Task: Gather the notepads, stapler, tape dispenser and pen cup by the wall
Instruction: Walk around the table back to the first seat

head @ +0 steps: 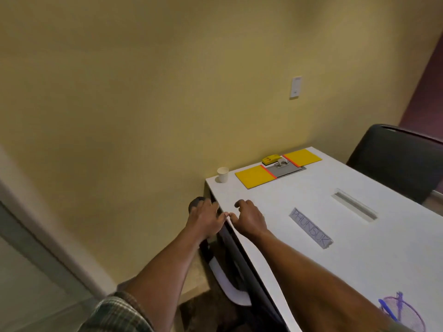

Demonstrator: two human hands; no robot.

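Observation:
Two yellow notepads lie at the wall end of the white table (335, 236): one on the left (254, 176), one on the right (302, 157). Between them sit a yellow stapler-like item (270, 159) and a small silver-white item (281, 162) on a grey panel. A purple mesh pen cup (405, 315) holding a blue pen stands at the bottom right, near my right forearm. My left hand (206, 220) hovers just off the table's near-left edge, fingers loosely curled and holding nothing. My right hand (250, 218) is over the table edge, fingers bent and also holding nothing. The two thumbs nearly touch.
A white paper cup (223, 174) stands on the table corner by the wall. A printed name strip (311, 227) and a cable slot (354, 204) are mid-table. One black chair (395, 161) is at the far side; another with a white armrest (225, 281) sits tucked under the near edge.

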